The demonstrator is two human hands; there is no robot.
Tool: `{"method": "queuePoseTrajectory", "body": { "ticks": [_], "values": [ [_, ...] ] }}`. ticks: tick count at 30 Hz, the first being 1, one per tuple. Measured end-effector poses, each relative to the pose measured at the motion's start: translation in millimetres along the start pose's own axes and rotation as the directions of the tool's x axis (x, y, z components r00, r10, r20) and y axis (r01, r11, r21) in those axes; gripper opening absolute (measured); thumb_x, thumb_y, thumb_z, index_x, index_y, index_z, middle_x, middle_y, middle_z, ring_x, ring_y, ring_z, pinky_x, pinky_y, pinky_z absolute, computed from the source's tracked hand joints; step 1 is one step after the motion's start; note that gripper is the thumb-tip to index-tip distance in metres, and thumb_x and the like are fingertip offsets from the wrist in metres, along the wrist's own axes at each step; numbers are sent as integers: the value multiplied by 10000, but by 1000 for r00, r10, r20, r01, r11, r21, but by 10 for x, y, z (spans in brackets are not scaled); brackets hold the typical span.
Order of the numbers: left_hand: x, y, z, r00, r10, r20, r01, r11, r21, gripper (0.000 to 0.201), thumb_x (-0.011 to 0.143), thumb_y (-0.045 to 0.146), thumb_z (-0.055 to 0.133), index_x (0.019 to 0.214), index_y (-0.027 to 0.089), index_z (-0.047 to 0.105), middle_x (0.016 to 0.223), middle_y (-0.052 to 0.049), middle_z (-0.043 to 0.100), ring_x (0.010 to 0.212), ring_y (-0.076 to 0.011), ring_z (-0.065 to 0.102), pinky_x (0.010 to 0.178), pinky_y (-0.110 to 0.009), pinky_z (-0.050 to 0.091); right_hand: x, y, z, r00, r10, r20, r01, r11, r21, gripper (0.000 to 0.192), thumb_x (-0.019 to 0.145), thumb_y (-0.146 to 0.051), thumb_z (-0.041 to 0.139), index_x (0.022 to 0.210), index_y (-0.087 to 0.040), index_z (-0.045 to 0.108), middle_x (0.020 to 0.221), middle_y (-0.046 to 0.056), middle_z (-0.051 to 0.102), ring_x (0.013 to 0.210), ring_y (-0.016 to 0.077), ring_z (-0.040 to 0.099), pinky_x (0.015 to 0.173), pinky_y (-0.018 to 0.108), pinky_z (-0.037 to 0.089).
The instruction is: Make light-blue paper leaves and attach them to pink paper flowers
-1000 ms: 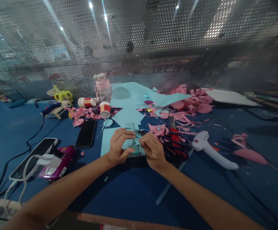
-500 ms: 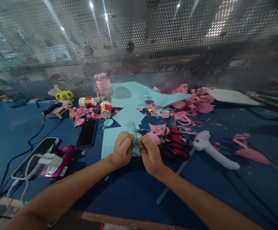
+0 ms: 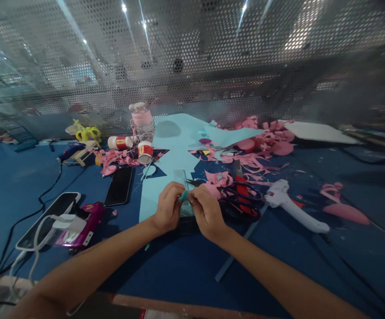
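Between my hands is a small curled strip of teal paper or foam [image 3: 183, 196]; its exact kind is hard to make out. My left hand [image 3: 169, 207] pinches one side of it, and my right hand [image 3: 206, 210] pinches the other with fingers closed. Beneath the hands lies a clear flat plastic piece [image 3: 180, 176], partly covered by them, on light blue sheets [image 3: 152, 195]. Dark-handled scissors [image 3: 245, 193] rest just right of my right hand, their tips pointing toward it. A red-handled tool [image 3: 243, 190] lies under the scissors.
A white glue gun [image 3: 295, 208] lies at the right with its cord. Pink scraps [image 3: 262, 164] are strewn behind. On the left are a black phone [image 3: 119, 186], a purple device [image 3: 87, 223] with white cables, paper cups [image 3: 145, 152] and a pink-topped bottle [image 3: 142, 122].
The teal strip has shifted slightly left and tilted between my fingers. My right hand has edged left with it; both hands still grip it.
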State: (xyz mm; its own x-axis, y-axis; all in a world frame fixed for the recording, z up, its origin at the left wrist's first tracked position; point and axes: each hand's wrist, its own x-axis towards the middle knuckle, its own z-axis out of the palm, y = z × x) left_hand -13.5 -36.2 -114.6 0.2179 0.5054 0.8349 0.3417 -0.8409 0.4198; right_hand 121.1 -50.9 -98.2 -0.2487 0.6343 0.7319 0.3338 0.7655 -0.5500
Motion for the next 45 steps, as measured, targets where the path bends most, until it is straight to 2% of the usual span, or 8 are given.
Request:
{"method": "queuePoseTrajectory", "body": {
  "ticks": [4,7,14,22,29,36,41,45],
  "values": [
    [83,-3,-48,994,27,104,-25,1000,-16,412,864,440,360,1089,128,506,1024,-148,569,978,-206,534,816,-371,458,10,140,-82,999,-53,-1,53,995,-81,149,854,-148,394,736,-216,455,652,19,496,645,164,421,602,298,371],
    [110,-63,-45,992,95,85,-98,994,40,252,843,304,476,1031,166,570,964,-105,641,926,-175,590,790,-324,488,16,216,-122,999,-33,17,34,997,-73,167,868,-162,351,757,-215,464,684,28,516,683,172,455,632,312,387],
    [139,-259,-59,996,78,-45,-71,987,144,260,691,325,663,898,170,633,803,-73,690,778,-175,640,700,-312,523,47,252,-102,935,353,2,-348,920,180,315,924,-359,236,770,-205,463,654,5,514,563,127,478,547,268,397],
    [128,-284,-76,986,-37,-160,55,992,114,335,581,413,716,761,141,637,698,-66,674,687,-167,639,636,-287,521,49,271,-115,965,237,116,-226,969,-105,352,915,-372,262,733,-192,504,730,43,551,712,167,526,702,326,417],
    [108,-301,-53,995,-9,-97,7,1000,-11,290,633,356,697,841,157,661,767,-84,696,747,-174,643,685,-311,523,24,265,-80,971,193,139,-210,970,120,506,875,-530,204,912,-201,587,828,72,609,816,197,562,741,358,452],
    [105,-412,-74,985,-161,67,166,983,-73,220,747,218,609,957,163,644,897,-99,691,833,-188,646,737,-352,522,-52,353,-37,937,322,135,-341,928,153,598,830,-614,204,957,-195,612,945,105,620,989,233,533,918,438,379],
    [102,-457,-63,915,-403,9,401,909,-113,214,677,198,666,881,137,650,856,-91,687,811,-194,641,769,-365,512,-76,402,-5,920,389,35,-389,904,177,539,860,-558,217,954,-182,592,878,90,621,871,211,571,809,391,450],
    [104,-473,-40,910,-415,12,411,894,-179,258,679,177,658,931,129,626,863,-85,668,796,-167,626,754,-331,516,-52,407,-40,947,313,70,-317,947,56,459,894,-470,232,901,-167,577,854,83,605,844,201,561,794,373,442]
  ]
}}
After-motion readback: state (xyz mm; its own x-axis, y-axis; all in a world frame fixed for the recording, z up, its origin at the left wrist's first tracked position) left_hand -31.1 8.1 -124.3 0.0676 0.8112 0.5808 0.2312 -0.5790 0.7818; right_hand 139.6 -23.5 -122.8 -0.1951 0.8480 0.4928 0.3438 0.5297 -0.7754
